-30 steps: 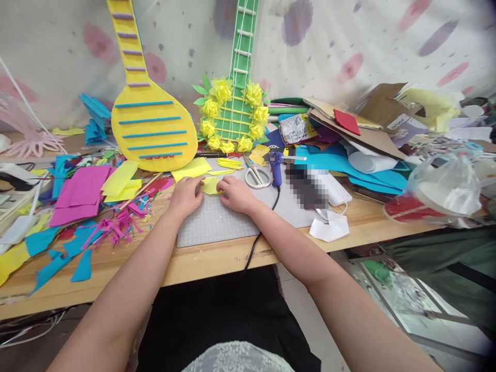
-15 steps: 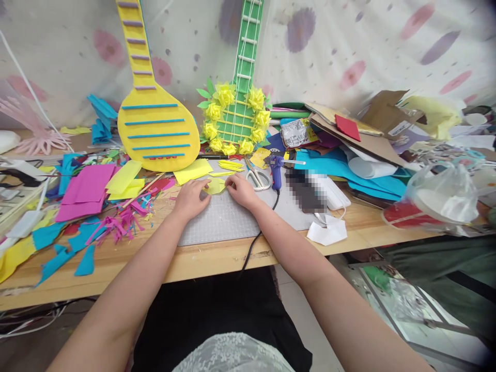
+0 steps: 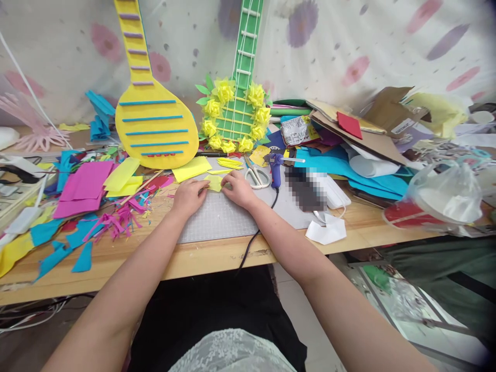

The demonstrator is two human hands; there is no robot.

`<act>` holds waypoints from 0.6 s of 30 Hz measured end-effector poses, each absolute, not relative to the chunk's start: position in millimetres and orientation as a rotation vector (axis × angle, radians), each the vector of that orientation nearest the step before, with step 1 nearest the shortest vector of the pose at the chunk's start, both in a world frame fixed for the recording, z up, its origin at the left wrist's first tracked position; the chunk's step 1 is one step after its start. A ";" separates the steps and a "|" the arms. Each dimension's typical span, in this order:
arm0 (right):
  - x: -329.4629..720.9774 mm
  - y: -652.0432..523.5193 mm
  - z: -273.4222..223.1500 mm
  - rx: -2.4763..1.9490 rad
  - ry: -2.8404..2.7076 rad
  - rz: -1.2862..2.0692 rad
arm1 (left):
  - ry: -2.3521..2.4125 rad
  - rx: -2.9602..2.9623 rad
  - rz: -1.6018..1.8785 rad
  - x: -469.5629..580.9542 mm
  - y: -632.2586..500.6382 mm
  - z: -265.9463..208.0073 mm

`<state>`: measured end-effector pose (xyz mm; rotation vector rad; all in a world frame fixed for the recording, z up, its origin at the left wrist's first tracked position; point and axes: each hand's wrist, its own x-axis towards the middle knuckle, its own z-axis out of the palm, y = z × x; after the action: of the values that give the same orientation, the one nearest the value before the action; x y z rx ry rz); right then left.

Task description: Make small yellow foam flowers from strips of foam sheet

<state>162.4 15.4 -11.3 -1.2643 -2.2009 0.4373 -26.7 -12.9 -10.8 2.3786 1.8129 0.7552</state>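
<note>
A small piece of yellow paper [image 3: 215,183] is stretched between my two hands, just above the grey cutting mat [image 3: 217,219]. My left hand [image 3: 189,197] pinches its left edge. On the other side, my right hand [image 3: 237,189] grips the right edge with bent fingers. White-handled scissors [image 3: 257,176] lie beyond my right hand, beside a purple glue gun [image 3: 275,170]. Behind my hands are a yellow paper sheet [image 3: 191,169] and a little stack of yellow strips [image 3: 229,163].
A yellow paper lute shape [image 3: 157,124] and a green one [image 3: 239,116] with yellow paper flowers lean at the back. Magenta sheets [image 3: 84,187] and scraps lie left. Blue sheets [image 3: 329,164] and a bagged red cup [image 3: 411,214] stand right. A black cord [image 3: 251,245] crosses the mat.
My fingers have shifted on the yellow paper, which now looks flatter and more spread. My left fingers and thumb have come closer together. The view has moved slightly.
</note>
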 end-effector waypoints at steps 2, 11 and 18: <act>162.2 16.5 -12.3 -1.299 -2.183 0.413 | 1.809 2.370 0.772 -26.8 -12.8 -11.3; 154.3 18.5 -12.3 -1.565 -2.122 0.529 | 1.803 2.005 0.939 -27.2 -11.2 -7.6; 148.9 17.4 -11.0 -1.626 -2.067 0.533 | 1.786 1.894 0.920 -22.8 -0.9 -10.1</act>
<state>148.9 17.4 -11.0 -1.6259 -2.0671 0.5326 -22.8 -0.9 -10.1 1.8938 1.7859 0.9201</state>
